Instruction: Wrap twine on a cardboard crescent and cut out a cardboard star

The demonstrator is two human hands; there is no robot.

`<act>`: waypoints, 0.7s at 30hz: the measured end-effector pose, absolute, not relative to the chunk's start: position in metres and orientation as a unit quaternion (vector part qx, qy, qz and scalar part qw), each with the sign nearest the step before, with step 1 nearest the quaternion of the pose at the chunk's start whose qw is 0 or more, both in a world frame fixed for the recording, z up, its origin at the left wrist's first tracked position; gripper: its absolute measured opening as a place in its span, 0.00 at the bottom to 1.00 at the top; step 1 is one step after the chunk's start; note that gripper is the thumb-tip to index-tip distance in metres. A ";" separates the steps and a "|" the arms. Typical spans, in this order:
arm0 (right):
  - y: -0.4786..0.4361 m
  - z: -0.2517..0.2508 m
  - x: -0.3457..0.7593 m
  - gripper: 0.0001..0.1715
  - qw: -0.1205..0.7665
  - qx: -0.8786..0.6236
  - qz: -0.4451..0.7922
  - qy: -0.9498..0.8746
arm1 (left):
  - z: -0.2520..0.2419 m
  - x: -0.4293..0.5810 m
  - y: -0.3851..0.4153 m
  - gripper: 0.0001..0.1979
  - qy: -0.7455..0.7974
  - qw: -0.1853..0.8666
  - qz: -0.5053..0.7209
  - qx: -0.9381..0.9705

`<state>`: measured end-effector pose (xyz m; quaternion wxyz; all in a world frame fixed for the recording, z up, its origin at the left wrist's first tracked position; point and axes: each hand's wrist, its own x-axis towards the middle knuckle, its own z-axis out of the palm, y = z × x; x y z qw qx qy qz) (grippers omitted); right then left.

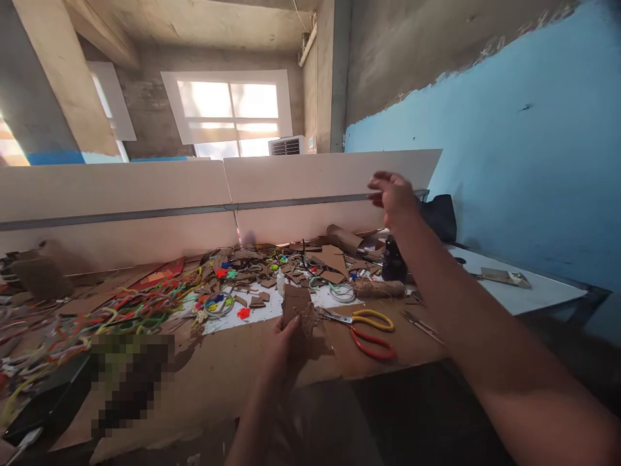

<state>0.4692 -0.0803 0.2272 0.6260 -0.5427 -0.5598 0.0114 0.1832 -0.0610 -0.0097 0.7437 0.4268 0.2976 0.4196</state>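
Note:
My left hand (285, 336) is closed on a small piece of cardboard (295, 299), held upright over the cardboard-covered table. Beige twine (307, 317) in a star-like shape lies against its lower right, by my thumb. My right hand (395, 197) is raised high to the right, in front of the white partition. Its fingers are bent together as in a pinch and slightly blurred; whatever is between them is too fine to make out. Scissors (351, 321) with one yellow and one red handle lie open just right of my left hand.
A twine roll (379, 288) and a dark bottle (393, 260) stand behind the scissors. Cardboard scraps (334, 259) pile along the partition (291, 175). Tangled coloured cords (160, 301) spread leftward, near a black tray-like object (51, 398). A small white bottle (280, 283) is behind the cardboard piece.

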 end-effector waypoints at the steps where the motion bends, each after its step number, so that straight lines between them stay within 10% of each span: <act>1: -0.088 0.230 0.460 0.37 0.648 -0.540 0.002 -0.538 | -0.009 0.183 -0.061 0.28 0.298 0.741 0.422 0.428; 11: -0.151 0.005 0.358 0.22 0.638 -0.579 0.193 -0.469 | -0.001 0.182 -0.068 0.24 0.271 0.754 0.432 0.414; 21: -0.096 -0.021 0.333 0.16 0.666 -0.531 0.265 -0.453 | -0.013 0.183 -0.060 0.26 0.265 0.768 0.412 0.413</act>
